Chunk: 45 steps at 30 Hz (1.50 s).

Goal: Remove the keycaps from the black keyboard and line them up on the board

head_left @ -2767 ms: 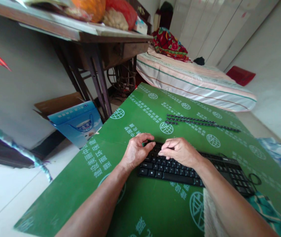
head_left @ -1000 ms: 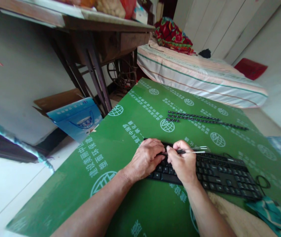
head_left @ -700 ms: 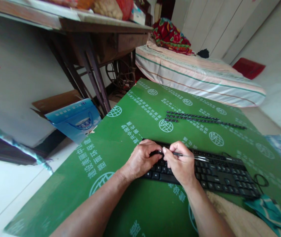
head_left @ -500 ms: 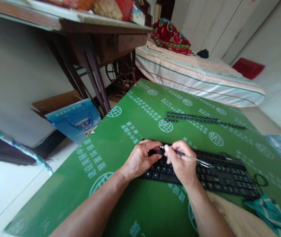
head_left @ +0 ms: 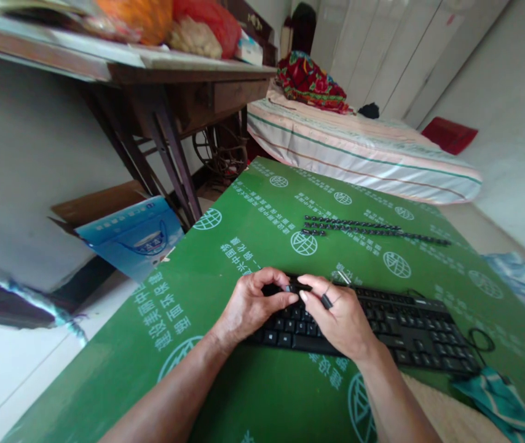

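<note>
A black keyboard lies on the green table, and both my hands are over its left part. My left hand pinches a small black keycap between thumb and forefinger. Close against it, my right hand has its thumb and forefinger at the keycap too. A slim tool rests in my right hand; its silver metal part juts out past the fingers, and a dark end shows between them. The rest of the tool and the keys beneath my hands are hidden.
Strips of small black pieces lie farther back on the green table. A teal cloth is at the right front, near the keyboard's cable. Left stand a blue carton and a wooden desk; a bed is behind.
The metal prongs that pointed right over the keyboard now stick out beyond my right hand, the tool having turned. My right fingertips have come against the keycap by the left hand. The view shifted slightly.
</note>
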### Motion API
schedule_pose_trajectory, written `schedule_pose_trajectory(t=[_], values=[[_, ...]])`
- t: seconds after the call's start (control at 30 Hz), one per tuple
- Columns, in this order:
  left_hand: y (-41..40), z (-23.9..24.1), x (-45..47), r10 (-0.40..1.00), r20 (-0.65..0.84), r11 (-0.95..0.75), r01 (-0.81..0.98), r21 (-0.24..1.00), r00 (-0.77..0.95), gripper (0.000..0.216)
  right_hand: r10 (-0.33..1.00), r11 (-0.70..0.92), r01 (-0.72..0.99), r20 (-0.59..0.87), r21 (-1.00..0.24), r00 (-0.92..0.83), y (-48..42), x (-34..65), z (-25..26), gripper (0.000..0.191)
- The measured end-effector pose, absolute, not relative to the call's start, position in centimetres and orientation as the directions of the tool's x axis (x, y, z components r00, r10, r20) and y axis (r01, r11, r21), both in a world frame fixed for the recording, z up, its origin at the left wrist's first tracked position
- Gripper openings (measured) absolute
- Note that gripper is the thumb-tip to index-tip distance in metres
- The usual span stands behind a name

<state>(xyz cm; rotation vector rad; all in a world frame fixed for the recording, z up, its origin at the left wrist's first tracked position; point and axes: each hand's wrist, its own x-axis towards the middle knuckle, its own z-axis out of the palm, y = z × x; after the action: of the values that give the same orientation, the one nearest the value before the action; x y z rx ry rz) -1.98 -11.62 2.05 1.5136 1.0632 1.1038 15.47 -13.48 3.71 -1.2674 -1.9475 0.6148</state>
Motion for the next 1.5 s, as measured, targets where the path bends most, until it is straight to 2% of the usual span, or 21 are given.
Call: schedule_pose_trajectory(t=[0.13,0.4,0.57,0.7,0.87,1.1,1.5], values=[[-11.7,2.7,-2.0,0.972,0.108,-0.122,0.057,0.991,0.207,0.016,0.900,0.435,0.588,0.304,-0.682,-0.313,-13.3,15.1,3.6,0.028],[-11.6,2.9,-2.2,0.957,0.112,-0.122,0.020,0.992,0.267,0.017,0.884,0.465,0.575,0.323,-0.673,-0.337,-13.2,14.8,4.0,0.023],[-11.5,2.9,-2.3,0.947,0.114,-0.141,0.069,0.988,0.300,0.018,0.890,0.448,0.631,0.246,-0.634,-0.385,-12.7,15.5,5.5,0.018],[-11.4,2.9,-2.2,0.957,0.128,-0.164,0.121,0.979,0.260,0.016,0.916,0.398,0.751,0.177,-0.527,-0.360,-9.8,18.1,6.6,0.013],[-11.3,2.4,-2.1,0.957,0.155,-0.212,0.223,0.952,0.247,0.012,0.951,0.305,0.893,0.145,-0.331,-0.272,-3.4,22.1,5.3,0.019],[-11.3,2.4,-2.3,0.955,0.165,-0.239,0.311,0.920,0.246,0.010,0.967,0.254,0.954,0.067,-0.162,-0.247,2.3,24.0,2.9,0.023],[-11.4,1.7,-2.6,0.933,0.198,-0.294,0.319,0.901,0.300,0.006,0.964,0.265,0.960,0.009,-0.093,-0.265,4.8,24.4,2.6,0.024]])
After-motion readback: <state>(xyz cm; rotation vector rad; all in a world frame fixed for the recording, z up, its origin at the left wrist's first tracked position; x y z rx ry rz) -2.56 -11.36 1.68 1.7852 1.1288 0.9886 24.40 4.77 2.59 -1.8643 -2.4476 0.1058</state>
